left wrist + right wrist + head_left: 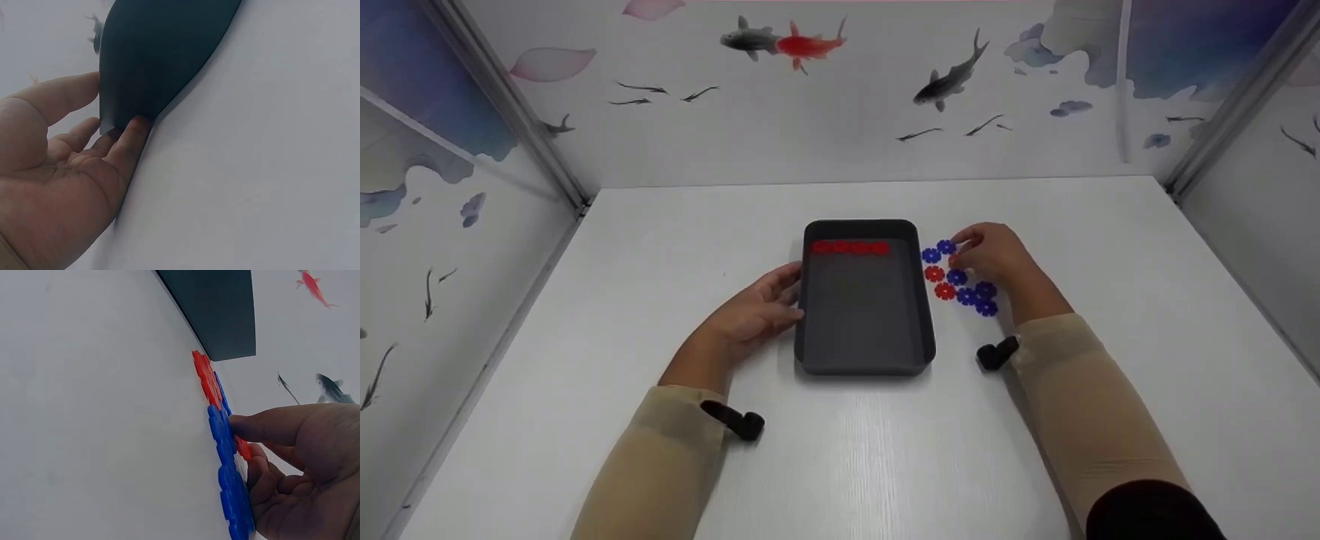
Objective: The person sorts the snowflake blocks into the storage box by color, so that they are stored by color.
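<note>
A dark grey rectangular tray (864, 322) lies lengthwise on the white table. Inside, several red flower-shaped discs (840, 247) form a row along its far end. My left hand (754, 311) rests against the tray's left side, its relaxed fingertips (138, 126) touching the outer wall. To the right of the tray, my right hand (996, 251) is among loose flower-shaped discs. Its thumb and fingers are curled at a red flower-shaped disc (243, 449), which they partly hide. Blue flower-shaped discs (986, 307) and red ones (945, 291) lie flat just beside that hand.
A white back wall (847, 142) with painted fish closes off the far table edge. Side panels with metal corner posts (1222, 112) stand left and right. Black wrist straps (735, 420) show on both beige sleeves.
</note>
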Demonstrator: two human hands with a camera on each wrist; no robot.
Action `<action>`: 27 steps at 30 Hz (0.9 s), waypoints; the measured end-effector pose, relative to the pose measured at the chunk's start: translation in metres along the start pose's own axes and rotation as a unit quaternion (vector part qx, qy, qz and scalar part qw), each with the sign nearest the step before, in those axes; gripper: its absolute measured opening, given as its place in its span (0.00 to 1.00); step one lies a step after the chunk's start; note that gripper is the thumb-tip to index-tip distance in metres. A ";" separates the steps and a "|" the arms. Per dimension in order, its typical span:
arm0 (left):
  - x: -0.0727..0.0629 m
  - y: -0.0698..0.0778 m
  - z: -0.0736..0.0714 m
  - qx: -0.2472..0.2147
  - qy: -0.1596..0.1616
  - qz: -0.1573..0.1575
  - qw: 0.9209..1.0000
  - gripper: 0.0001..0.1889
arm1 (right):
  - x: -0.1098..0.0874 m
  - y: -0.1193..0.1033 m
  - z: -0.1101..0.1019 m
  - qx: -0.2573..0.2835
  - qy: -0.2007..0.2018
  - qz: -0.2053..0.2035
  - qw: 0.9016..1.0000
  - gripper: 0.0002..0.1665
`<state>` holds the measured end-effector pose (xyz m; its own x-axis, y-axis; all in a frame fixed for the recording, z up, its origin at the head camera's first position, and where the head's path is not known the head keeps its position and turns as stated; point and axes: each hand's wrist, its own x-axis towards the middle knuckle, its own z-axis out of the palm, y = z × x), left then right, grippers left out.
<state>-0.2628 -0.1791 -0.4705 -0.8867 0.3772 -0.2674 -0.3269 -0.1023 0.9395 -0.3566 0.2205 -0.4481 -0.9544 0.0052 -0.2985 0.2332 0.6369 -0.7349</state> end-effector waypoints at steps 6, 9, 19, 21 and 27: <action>0.001 0.001 0.000 -0.008 -0.008 0.004 1.000 0.49 | 0.000 0.002 -0.003 0.032 0.004 -0.008 0.999 0.25; 0.001 0.001 0.000 -0.007 -0.008 0.002 1.000 0.49 | -0.002 0.000 -0.007 0.053 0.009 -0.008 0.999 0.25; 0.000 0.001 0.002 -0.004 0.001 -0.002 1.000 0.49 | -0.026 -0.035 -0.006 0.142 -0.006 -0.063 0.988 0.19; -0.001 0.002 0.002 -0.004 0.003 -0.003 1.000 0.49 | -0.033 -0.046 -0.002 0.155 -0.015 -0.082 0.984 0.16; 0.000 0.001 0.001 -0.006 -0.005 0.001 1.000 0.48 | -0.052 -0.079 0.017 0.175 -0.046 -0.131 0.975 0.13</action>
<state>-0.2627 -0.1782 -0.4692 -0.8842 0.3857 -0.2634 -0.3289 -0.1138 0.9375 -0.3227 0.1568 -0.3850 -0.9727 -0.2018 -0.1144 0.0486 0.3048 -0.9512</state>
